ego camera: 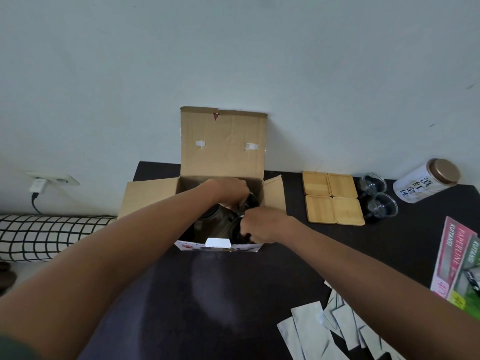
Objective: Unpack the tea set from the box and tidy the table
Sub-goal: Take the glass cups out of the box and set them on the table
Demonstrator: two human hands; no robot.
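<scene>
Cardboard box (220, 157) stands open at the centre of the frame on the dark counter (207, 294), its lid flap upright against the wall. Both hands reach inside. Left hand (228, 189) curls its grip closed around dark glassware (250, 201) near the far wall of the box. Right hand (259, 227) clenches over another dark piece at the near right corner. At right, 4 wooden coasters (333, 197) and 2 glass cups (378, 197) sit beside a tin (426, 181).

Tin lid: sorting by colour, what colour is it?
The tin lid is bronze-brown, in the head view.
</scene>
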